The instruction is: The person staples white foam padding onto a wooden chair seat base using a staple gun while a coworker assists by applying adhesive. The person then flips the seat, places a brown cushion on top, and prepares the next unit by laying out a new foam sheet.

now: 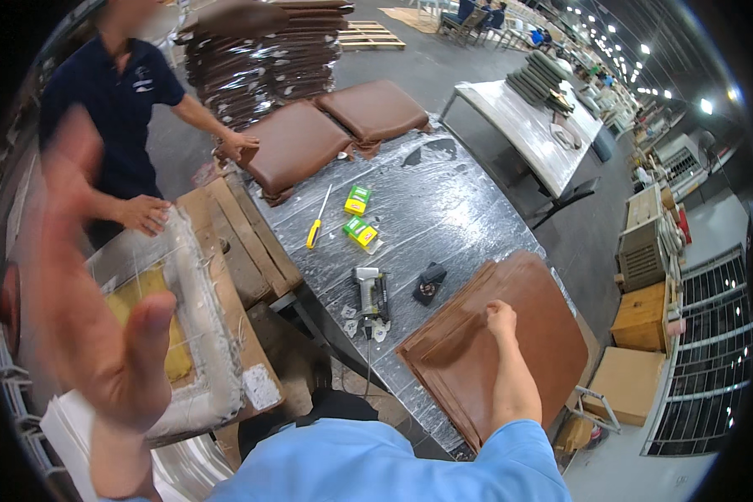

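Observation:
My left hand (pixel 113 335) is raised close to the camera on the left, blurred, thumb and fingers stretched apart, with nothing in it. At the lower right of the table, a stack of brown leather-like sheets (pixel 544 335) lies with its edges fanned out. Over its top sheet is my right hand (pixel 500 318), fingers curled closed; what they pinch, if anything, is hidden. Left of the stack are a small black box (pixel 429 283) and a grey nail or staple gun (pixel 370 294) with a hose. Farther off lie a yellow-handled screwdriver (pixel 315 230) and two green-and-yellow boxes (pixel 359 216).
Two brown padded cushions (pixel 297 146) sit at the table's far edge. A co-worker in a dark shirt (pixel 113 100) stands at left, one hand on a cushion. A padded frame (pixel 205 309) is at my left. Behind are another table (pixel 552 125) and wrapped brown stacks (pixel 268 58).

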{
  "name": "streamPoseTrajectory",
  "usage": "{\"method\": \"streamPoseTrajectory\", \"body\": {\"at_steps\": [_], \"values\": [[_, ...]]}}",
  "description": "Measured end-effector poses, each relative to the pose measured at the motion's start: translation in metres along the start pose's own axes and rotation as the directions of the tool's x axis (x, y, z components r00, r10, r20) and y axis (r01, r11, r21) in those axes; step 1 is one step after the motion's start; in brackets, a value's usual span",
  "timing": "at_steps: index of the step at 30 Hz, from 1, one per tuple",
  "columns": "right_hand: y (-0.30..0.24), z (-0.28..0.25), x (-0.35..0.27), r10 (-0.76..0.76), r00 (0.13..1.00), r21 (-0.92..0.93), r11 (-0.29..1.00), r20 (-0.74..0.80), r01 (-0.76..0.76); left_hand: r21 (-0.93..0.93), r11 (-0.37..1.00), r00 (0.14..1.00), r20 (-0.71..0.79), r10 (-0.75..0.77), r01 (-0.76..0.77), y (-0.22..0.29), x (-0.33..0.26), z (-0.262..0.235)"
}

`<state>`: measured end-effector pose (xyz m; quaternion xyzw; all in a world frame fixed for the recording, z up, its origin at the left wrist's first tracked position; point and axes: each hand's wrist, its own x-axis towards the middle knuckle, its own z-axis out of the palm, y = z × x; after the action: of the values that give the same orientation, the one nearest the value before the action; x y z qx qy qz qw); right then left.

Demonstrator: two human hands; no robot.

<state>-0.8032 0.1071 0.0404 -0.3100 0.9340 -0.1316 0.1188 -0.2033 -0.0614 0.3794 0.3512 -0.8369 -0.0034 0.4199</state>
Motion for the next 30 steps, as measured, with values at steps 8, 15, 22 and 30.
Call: {"method": "streamPoseTrajectory", "body": {"at_steps": [8, 15, 22, 30], "values": [[-0.004, 0.010, -0.003, -0.112, 0.967, -0.096, 0.986, 0.229, 0.137, 0.231, 0.550, 0.491, 0.269, -0.829, 0.802, -0.065, -0.293, 0.108], [0.001, -0.001, 0.001, -0.167, 0.970, -0.120, 0.974, 0.179, 0.190, 0.318, 0.516, 0.456, 0.247, -0.855, 0.795, -0.036, -0.332, 0.130], [-0.003, 0.025, -0.005, 0.150, 0.986, 0.178, 0.975, -0.077, -0.134, 0.318, 0.549, 0.508, 0.207, -0.836, 0.773, -0.034, -0.350, 0.113], [0.025, -0.027, 0.004, 0.567, 0.807, 0.458, 0.770, -0.169, -0.445, 0.321, 0.540, 0.531, 0.125, -0.838, 0.778, -0.042, -0.382, 0.076]]}}
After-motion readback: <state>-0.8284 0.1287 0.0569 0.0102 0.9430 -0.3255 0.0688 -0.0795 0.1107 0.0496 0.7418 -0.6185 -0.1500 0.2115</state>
